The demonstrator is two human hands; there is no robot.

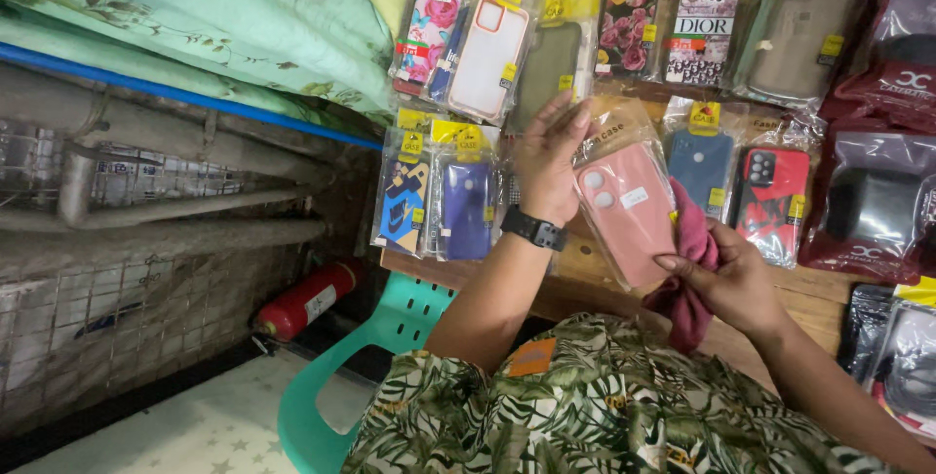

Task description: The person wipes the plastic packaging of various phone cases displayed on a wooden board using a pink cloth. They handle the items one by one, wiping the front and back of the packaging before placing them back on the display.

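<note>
Item: 1 pink phone case point(627, 209) in a clear sleeve, held above the wooden table point(809, 300), centre.

Left hand point(548, 160) grasps its far edge; right hand point(726, 274) pinches the near corner and clenches a maroon cloth point(685, 284). Risk: the glossy sleeve, seemingly loose, could slip onto the 2 blue cases point(444, 199) at left.

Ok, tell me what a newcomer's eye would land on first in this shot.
First, the pink phone case in a clear packet, held at centre by the left hand, with the right hand pressing a dark pink cloth against its lower edge. Next, the rows of packaged phone cases spread over the wooden table behind it. Then the red fire extinguisher lying on the floor at lower left.
</note>
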